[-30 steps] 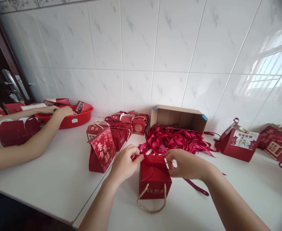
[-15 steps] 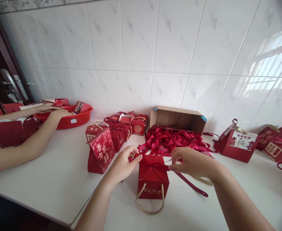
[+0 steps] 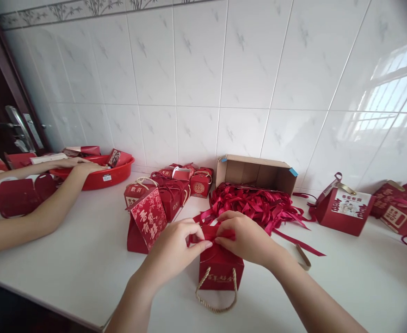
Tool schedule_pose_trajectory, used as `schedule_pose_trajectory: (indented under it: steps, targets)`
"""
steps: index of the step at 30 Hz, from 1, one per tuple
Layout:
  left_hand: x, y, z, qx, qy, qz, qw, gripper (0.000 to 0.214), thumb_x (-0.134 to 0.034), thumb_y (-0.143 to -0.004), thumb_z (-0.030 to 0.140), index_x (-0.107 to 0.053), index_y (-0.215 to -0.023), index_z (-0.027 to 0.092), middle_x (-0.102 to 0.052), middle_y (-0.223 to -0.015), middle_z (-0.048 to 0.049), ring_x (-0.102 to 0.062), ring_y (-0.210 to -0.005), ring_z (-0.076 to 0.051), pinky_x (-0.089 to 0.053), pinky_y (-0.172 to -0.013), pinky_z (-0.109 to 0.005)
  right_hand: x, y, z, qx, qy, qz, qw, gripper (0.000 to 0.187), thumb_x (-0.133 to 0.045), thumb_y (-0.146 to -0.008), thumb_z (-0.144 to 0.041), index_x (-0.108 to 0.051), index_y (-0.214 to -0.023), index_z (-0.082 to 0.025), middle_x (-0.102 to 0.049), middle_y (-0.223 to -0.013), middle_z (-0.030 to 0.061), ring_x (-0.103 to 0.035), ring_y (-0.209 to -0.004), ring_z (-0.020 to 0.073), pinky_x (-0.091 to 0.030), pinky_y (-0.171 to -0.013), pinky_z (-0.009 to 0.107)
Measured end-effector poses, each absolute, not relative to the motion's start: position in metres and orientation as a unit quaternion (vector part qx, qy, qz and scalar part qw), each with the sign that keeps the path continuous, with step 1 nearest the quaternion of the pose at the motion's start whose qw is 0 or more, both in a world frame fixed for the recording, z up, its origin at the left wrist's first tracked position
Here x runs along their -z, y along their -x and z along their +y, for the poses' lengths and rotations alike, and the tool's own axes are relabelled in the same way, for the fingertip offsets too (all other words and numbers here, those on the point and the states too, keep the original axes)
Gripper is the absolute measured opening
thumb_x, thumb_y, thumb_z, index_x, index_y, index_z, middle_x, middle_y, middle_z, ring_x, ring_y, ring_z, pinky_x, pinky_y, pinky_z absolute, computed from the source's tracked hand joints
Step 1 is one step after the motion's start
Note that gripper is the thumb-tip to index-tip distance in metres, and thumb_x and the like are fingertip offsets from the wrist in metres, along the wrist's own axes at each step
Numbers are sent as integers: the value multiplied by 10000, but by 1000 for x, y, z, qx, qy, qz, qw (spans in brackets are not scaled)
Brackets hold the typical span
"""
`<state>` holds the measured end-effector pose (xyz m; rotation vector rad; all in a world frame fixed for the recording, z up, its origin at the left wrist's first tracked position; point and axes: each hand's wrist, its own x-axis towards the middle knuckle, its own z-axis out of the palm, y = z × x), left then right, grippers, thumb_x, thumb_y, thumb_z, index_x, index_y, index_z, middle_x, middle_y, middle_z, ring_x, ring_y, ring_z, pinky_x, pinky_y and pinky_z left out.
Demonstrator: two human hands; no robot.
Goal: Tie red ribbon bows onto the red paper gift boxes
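A small red gift box (image 3: pixel 220 273) with gold lettering and a rope handle (image 3: pixel 215 309) stands in front of me, its handle drooping onto the table. Over its top, my left hand (image 3: pixel 182 243) pinches the red ribbon (image 3: pixel 211 231) from the left side. My right hand (image 3: pixel 240 236) has its fingertips closed on the same ribbon from the right, close to the left fingertips. The knot itself is mostly hidden by my fingers. Just behind lies a heap of loose red ribbons (image 3: pixel 255 206) spilling from a cardboard box (image 3: pixel 259 173).
Left of my hands stand a red box with a slanted flap (image 3: pixel 148 219) and several smaller gift boxes (image 3: pixel 175 194). Another person's arms (image 3: pixel 56 203) reach into a red basin (image 3: pixel 109 178). To the right are a red gift bag (image 3: pixel 349 210) and a gold strip (image 3: pixel 303 258).
My hands have come together over the box top, the right moving left. The ribbon end that trailed at right has shifted. The other person's hands have moved slightly over the basin.
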<state>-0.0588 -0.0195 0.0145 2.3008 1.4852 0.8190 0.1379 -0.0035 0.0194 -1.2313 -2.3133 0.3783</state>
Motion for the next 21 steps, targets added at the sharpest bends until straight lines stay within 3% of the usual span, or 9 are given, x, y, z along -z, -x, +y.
schedule_pose_trajectory:
  steps: [13,21]
  targets:
    - [-20,67,-32,-219,-823,492,182,223,-615,-768,322,-535,-602,197,-636,-832,6,-581,-814,-169,-406,-767,-256,-11,-128,-4,-139,508,-812,251,134,-557,-743,-199,-618,-624,-202,-651,-983,9,-603,-854,163,-430,-681,253]
    - [-18,73,-30,-210,-806,506,224,256,-569,-784,378,-510,-613,197,-576,-726,13,-595,-854,-197,-426,-723,-237,-11,-128,-3,-136,512,-814,238,125,-544,-724,-180,-561,-601,-191,-648,-856,4,-583,-763,142,-387,-624,240]
